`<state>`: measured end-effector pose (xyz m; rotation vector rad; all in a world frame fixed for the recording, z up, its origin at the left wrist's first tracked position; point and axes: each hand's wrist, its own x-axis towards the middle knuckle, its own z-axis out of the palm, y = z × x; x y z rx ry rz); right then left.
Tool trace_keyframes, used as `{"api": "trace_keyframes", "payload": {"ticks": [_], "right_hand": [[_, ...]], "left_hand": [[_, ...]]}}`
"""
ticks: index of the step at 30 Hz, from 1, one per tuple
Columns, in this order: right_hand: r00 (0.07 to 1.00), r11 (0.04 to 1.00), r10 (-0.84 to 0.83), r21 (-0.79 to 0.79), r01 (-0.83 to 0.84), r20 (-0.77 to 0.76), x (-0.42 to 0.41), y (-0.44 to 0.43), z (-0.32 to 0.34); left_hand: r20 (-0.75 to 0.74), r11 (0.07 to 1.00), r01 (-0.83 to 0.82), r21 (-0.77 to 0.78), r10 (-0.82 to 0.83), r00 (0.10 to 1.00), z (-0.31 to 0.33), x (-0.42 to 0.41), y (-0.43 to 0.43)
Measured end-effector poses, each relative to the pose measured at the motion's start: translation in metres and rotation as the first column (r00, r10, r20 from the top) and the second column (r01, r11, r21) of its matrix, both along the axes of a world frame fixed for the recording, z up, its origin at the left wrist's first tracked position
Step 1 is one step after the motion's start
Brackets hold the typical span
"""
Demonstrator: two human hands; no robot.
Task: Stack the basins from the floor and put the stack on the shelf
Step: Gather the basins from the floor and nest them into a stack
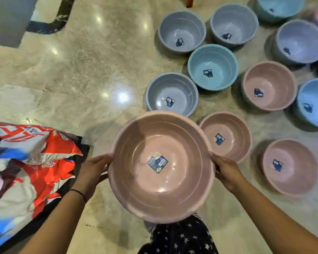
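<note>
I hold a large pink basin (141, 184) above the floor, its opening up and a blue label stuck in its bottom. My left hand (93, 171) grips its left rim and my right hand (226, 171) grips its right rim. A second pink rim shows along its far left edge, so it may be nested in another basin. On the floor beyond lie several loose basins: a pink one (231, 129) just right of the held basin, another pink one (292, 180), a grey one (165, 88), a teal one (218, 59) and a pink one (275, 77).
More grey and blue basins (182, 24) fill the floor at the top right. Red, white and blue bags (31, 162) are piled on a dark surface at the left. A dark-edged grey fixture (7, 19) stands at the top left. Polished marble floor (81, 70) lies between.
</note>
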<state>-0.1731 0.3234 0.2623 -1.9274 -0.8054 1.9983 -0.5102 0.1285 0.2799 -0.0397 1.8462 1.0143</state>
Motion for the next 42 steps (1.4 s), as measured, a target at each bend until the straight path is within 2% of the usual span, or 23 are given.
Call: {"api": "trace_keyframes", "payload": {"ticks": [6,13,19,24,33,38,42], "right_hand": [[0.993,0.993,-0.119,-0.002,0.119,0.02,0.079,-0.022,0.031],[0.982,0.981,-0.172,-0.078,0.177,0.072,0.155,-0.018,0.038],[0.987,0.981,-0.134,-0.126,0.145,0.088,0.204,0.04,0.024],[0.987,0.985,-0.117,-0.115,0.13,0.108,0.241,0.098,0.015],[0.957,0.965,-0.257,-0.016,0.261,0.136,0.283,0.141,-0.035],[0.938,0.948,-0.318,0.04,0.315,0.139,0.284,0.148,-0.104],[0.935,0.932,-0.352,0.117,0.344,0.051,0.284,0.16,-0.17]], "left_hand": [[0.037,0.995,0.101,-0.005,-0.101,0.994,0.041,0.06,0.019],[0.054,0.973,0.214,-0.084,-0.21,0.976,0.052,0.123,0.053],[0.07,0.965,0.21,-0.157,-0.201,0.977,0.035,0.176,0.106],[0.089,0.968,0.198,-0.156,-0.186,0.978,0.018,0.223,0.164],[0.003,0.963,0.249,-0.105,-0.25,0.968,-0.041,0.273,0.235],[-0.098,0.951,0.301,-0.072,-0.307,0.947,-0.112,0.267,0.259],[-0.151,0.942,0.336,-0.005,-0.333,0.931,-0.179,0.261,0.27]]}}
